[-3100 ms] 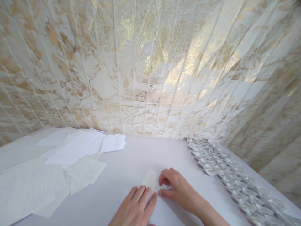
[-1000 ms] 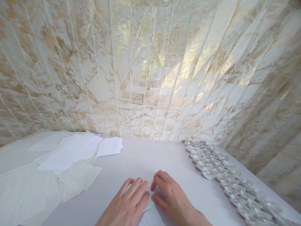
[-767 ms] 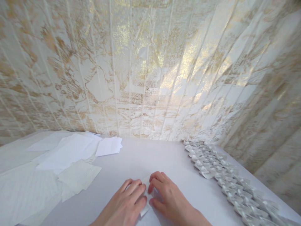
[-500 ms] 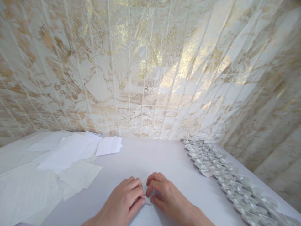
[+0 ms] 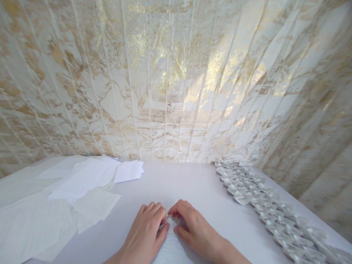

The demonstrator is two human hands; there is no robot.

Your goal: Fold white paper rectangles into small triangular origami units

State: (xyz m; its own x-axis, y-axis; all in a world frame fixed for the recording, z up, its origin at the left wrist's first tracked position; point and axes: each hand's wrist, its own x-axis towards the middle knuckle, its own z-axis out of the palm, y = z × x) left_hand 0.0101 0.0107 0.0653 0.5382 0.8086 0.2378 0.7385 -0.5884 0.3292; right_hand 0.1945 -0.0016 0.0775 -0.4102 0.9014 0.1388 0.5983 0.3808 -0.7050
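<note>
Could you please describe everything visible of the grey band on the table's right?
The band is built of overlapping rows of small pointed, folded-looking pieces, pale grey with whitish glints, seemingly paper. It lies on the white table, apart from the right hand, slanting from the far edge towards the lower right, where the picture cuts it off.

I am bending my left hand (image 5: 148, 227) and right hand (image 5: 196, 225) over a small paper (image 5: 171, 222) on the tabletop (image 5: 176, 183), both partly hiding it. To my left, loose sheets (image 5: 79, 179) are lying in an overlapping spread, and a little stack of white slips (image 5: 128, 171) is sitting at its far end. To my right, folded paper pieces (image 5: 261, 200) are running in rows near the edge. Behind, a gold-patterned curtain (image 5: 170, 84) is hanging.
</note>
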